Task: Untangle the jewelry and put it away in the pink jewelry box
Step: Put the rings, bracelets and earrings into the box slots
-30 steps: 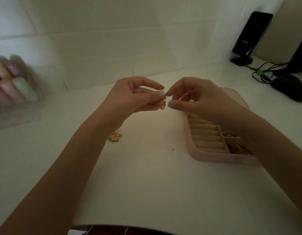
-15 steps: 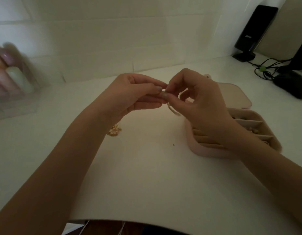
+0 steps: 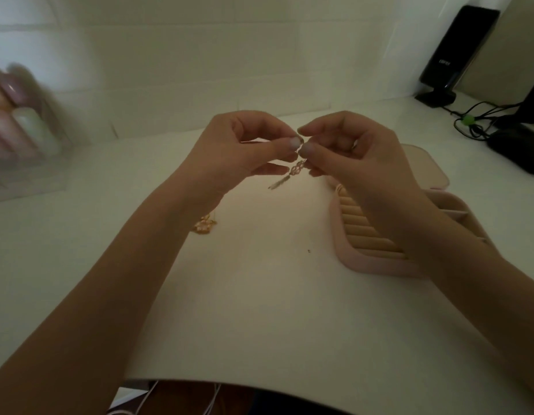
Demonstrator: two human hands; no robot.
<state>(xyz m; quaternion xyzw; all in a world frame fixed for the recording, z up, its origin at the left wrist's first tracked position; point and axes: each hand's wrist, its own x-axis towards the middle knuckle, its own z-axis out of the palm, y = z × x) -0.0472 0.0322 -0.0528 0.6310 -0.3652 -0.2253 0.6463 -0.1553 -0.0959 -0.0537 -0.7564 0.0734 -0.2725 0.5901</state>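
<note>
the step in hand is, i judge, to pull the small piece (image 3: 297, 169) free of its tangle, with both hands pinching it at the top; to do it well the fingers should pull gently apart and not jerk, because the links look thin and may bend; it is better to let the hanging part turn freely, so the twist opens by itself (the picture is dim and a little blurred, so i cannot tell where the knot sits).

the left hand (image 3: 244, 148) is raised over the table (image 3: 259, 310), its thumb and first finger closed on the upper end of the piece; the right hand (image 3: 349, 148) faces it, just beside, thumb and first finger also pinching the same spot, the other fingers curled loosely; the two thumbs almost touch; both forearms come up from the near edge.

the piece hangs between the hands, above the table; the box (image 3: 373, 265) lies open under the right wrist; more jewelry (image 3: 204, 226) lies on the table near the left forearm.
</note>
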